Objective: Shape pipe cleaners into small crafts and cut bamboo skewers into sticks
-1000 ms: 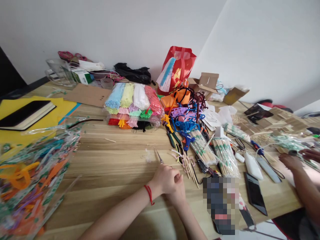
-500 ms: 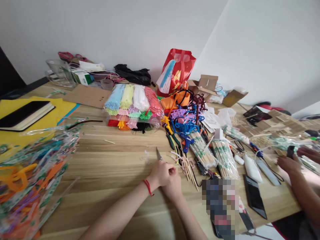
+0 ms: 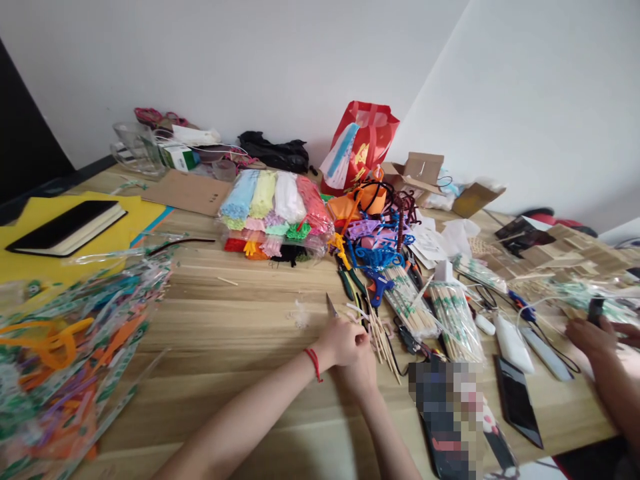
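Observation:
Low over the wooden table [image 3: 240, 373], my left hand [image 3: 341, 341], with a red string bracelet at the wrist, is closed and pressed against my right hand [image 3: 361, 368]. The right hand's fingers are curled too, mostly hidden. Anything between them is out of sight. Just beyond my left hand a pointed metal blade [image 3: 331, 305] sticks out; whether it is held or lies beneath cannot be made out. Thin wooden sticks [image 3: 381, 337] lie right of my hands, close to a blue glue gun [image 3: 379, 285] and green-handled pliers [image 3: 346, 283]. Clear plastic scraps [image 3: 300, 313] lie left of the blade.
Bagged pipe cleaners [image 3: 277, 213] lie ahead, a red bag [image 3: 360, 147] behind. Plastic-wrapped strips [image 3: 100, 333] and a black notebook [image 3: 67, 227] are at left. Bagged sticks [image 3: 455, 320], a phone [image 3: 517, 400] and another person's hand [image 3: 593, 340] are at right.
The whole view has shifted slightly, so things appear a little further right. My hands remain pressed together in nearly the same pose. The other person's hands have moved slightly.

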The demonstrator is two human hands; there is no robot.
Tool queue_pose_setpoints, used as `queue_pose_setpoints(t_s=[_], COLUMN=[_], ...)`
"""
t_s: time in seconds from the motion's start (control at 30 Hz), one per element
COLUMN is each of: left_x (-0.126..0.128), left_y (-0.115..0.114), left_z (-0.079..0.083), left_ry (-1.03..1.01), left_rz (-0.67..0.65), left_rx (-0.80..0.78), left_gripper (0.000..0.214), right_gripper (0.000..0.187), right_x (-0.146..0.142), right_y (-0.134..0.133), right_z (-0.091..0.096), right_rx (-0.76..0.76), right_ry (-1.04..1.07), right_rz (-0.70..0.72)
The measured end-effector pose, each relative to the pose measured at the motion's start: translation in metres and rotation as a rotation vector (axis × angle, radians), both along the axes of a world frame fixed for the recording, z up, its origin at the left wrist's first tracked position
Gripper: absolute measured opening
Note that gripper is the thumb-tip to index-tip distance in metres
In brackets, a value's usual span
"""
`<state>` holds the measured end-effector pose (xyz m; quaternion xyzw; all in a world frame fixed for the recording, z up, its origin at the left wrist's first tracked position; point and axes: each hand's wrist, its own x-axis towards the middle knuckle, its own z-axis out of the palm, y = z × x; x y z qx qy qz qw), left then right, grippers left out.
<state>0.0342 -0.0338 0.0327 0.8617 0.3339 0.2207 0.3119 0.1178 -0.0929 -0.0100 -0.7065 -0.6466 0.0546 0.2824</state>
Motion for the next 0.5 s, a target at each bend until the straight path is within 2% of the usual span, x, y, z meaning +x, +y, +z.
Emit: queue_pose_setpoints(t_s=[0.13, 0.33, 0.4, 0.5], left_x=[-0.011, -0.030, -0.029, -0.027], left_y=[-0.013, -0.042, -0.046, -0.049], left_z=[-0.003, 0.000, 0.003, 0.003], left_ry=[0.009, 0.048, 0.031, -0.126], left_rz=[0.018, 0.144, 0.090, -0.049], left_rx=[-0.023, -0.049, -0.045, 0.054], left_gripper=[0.021, 0.019, 0.021, 0.023], right_gripper=[0.038, 0.031, 0.032, 0.036], right_x=[-0.006, -0.018, -0.018, -0.008], right_y=[-0.010, -0.025, -0.031, -0.044], right_z=[0.000, -0.003, -0.001, 0.006], right_rx=[-0.179, -0.289, -0.309, -0.316], right_ry=[-0.070, -0.104, -0.118, -0.134], right_rz=[0.025, 0.061, 0.042, 0.008])
